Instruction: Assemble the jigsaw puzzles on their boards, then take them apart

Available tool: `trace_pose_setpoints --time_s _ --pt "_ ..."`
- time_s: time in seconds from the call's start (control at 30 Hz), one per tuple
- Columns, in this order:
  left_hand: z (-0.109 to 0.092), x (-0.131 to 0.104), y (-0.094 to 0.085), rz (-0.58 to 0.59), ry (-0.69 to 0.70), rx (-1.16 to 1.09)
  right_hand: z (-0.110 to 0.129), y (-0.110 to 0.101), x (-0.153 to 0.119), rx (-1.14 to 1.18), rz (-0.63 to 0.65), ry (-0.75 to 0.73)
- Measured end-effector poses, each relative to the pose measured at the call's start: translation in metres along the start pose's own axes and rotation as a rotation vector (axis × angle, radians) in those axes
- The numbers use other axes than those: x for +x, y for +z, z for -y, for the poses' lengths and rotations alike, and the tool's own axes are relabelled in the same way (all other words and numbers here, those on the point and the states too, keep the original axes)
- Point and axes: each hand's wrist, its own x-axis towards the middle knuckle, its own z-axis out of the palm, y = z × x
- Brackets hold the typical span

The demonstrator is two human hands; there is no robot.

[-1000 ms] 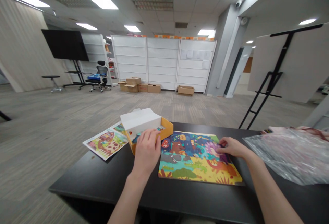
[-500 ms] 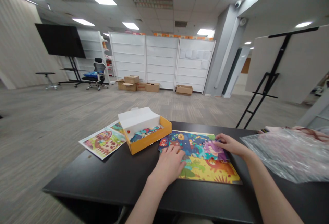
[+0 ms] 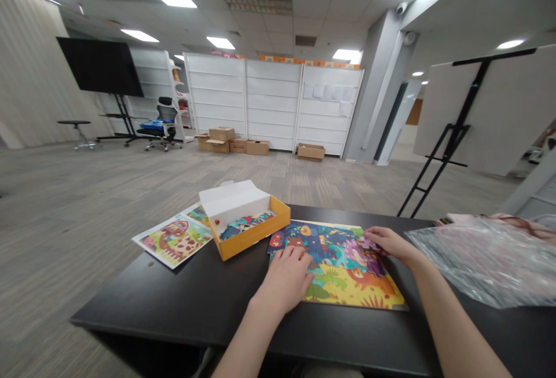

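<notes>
Working surface with jigsaw, seen from above; 12 o'clock lay away from the person. The colourful jigsaw lay flat on the dark bench, nearly filled out with its animal scene. At its 9 o'clock side the left hand was laid over the surface, fingers lightly spread; its grip was relaxed and appeared to hold nothing, though whatever lay under the palm could not be told. At about 2 o'clock on the jigsaw, the right hand was set in a narrow grip, with a small purple piece pinched at the fingertips. The open yellow box stood at 10 o'clock from the jigsaw, loose pieces contained in it, and a printed sheet was placed at the box's 9 o'clock side. A clear plastic bag lay at 3 o'clock. The step in hand was judged to be the fitting of the purple piece at the edge — the next move seemed to call for fine alignment and light downward pressure, with the neighbouring pieces kept steady.
</notes>
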Motion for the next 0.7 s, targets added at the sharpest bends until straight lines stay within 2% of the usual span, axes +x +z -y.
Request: trace_pose_setpoints --time_s 0.17,0.27,0.37,0.47,0.6,0.67,0.7 --pt "-0.002 0.002 -0.001 -0.046 -0.025 -0.024 0.017 0.003 -0.012 0.138 0.092 -0.178" --pt "-0.005 0.007 0.0 -0.093 -0.073 -0.14 0.034 0.02 -0.023 0.213 0.264 -0.257" --pt "-0.012 0.012 0.006 -0.153 -0.14 -0.363 0.05 0.043 -0.035 0.231 0.474 -0.286" --pt "-0.021 0.017 0.014 -0.182 -0.164 -0.519 0.059 0.062 -0.043 0.247 0.582 -0.364" --pt "-0.024 0.021 0.018 -0.23 -0.168 -0.534 0.06 0.069 -0.043 0.249 0.63 -0.401" --pt "-0.018 0.02 0.011 -0.28 -0.178 -0.521 0.055 0.064 -0.038 0.204 0.55 -0.397" --pt "-0.013 0.019 0.006 -0.316 -0.192 -0.5 0.051 0.059 -0.034 0.169 0.468 -0.398"
